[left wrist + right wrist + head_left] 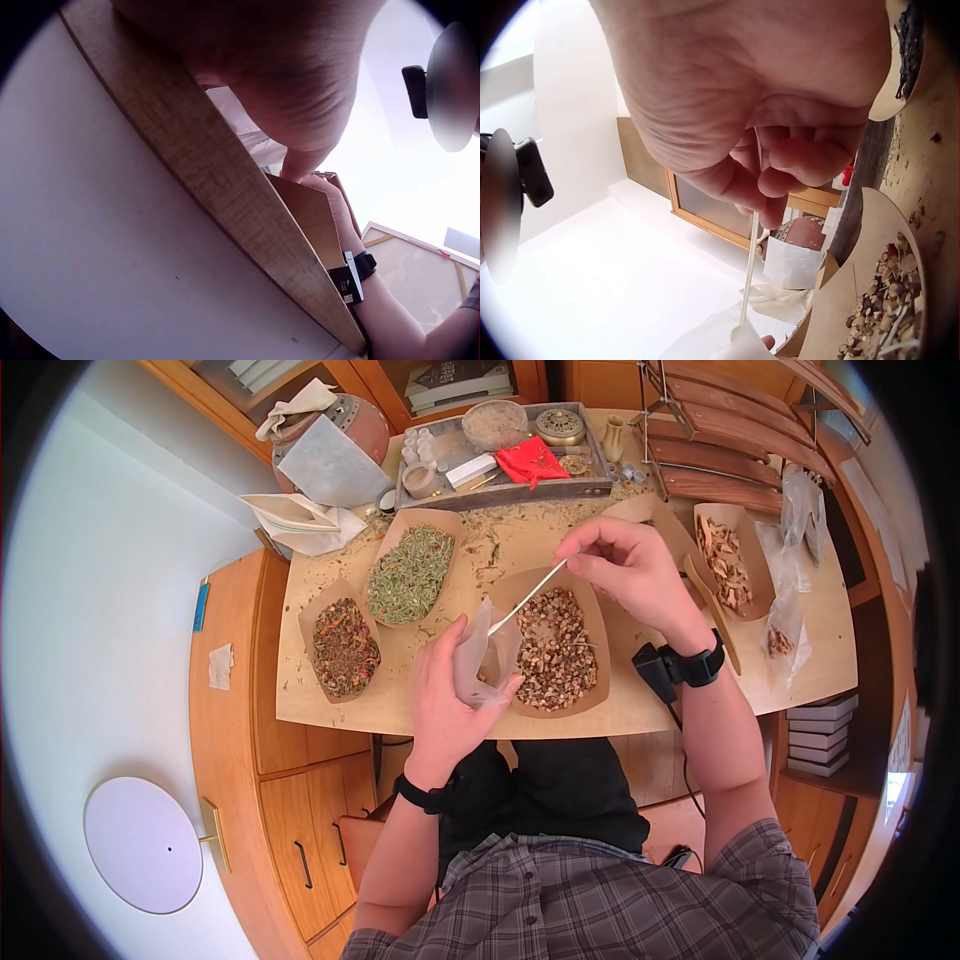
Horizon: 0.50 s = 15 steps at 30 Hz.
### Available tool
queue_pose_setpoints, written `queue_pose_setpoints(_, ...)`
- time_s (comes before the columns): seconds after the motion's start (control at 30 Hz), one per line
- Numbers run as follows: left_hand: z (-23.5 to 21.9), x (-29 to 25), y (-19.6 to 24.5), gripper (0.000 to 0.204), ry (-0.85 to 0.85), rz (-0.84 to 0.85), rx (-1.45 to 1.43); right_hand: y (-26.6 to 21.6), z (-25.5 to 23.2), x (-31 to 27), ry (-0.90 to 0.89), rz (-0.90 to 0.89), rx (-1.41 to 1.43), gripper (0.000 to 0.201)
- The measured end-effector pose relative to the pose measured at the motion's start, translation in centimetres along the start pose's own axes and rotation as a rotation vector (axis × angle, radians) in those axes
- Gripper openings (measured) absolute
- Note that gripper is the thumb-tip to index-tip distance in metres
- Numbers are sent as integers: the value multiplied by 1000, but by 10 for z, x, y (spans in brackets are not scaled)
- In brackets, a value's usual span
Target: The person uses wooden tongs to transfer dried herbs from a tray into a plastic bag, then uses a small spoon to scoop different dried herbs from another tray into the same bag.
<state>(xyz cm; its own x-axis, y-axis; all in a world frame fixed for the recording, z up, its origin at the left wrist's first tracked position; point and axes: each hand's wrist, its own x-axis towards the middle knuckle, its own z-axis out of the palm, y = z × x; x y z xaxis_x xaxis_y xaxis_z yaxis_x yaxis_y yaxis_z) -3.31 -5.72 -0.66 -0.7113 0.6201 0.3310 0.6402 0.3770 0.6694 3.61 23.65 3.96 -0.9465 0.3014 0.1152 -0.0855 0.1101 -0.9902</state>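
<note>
My left hand (440, 695) holds a small translucent pouch (470, 665) with its mouth spread and some brownish matter inside. My right hand (630, 575) pinches a thin white stick-like scoop (530, 597) near its upper end. The scoop slants down to the left, its lower end at the pouch's mouth. In the right wrist view the scoop (750, 277) runs from between thumb and fingers to the pouch (720, 334). Close by the pouch stands a brown paper tray (598, 650) of chopped brown dried stems (562, 678). The left wrist view mostly shows my palm (300, 82) and the table edge.
To the left stand paper trays of green herb (412, 573) and mixed dried flowers (345, 647). At right are a tray of pale slices (724, 560), a wooden tool (708, 600) and clear plastic bags (790, 590). A grey wooden tray (590, 488) and a slatted wooden rack (720, 440) stand behind.
</note>
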Motion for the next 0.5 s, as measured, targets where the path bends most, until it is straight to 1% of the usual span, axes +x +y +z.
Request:
queue_pose_setpoints(0.27,0,0,0,95,0,3,1,3,2,1,1,-48,32,12)
queue_pose_setpoints(0.5,1,0,-1,95,7,13,-2,4,1,1,-10,-23,5,11)
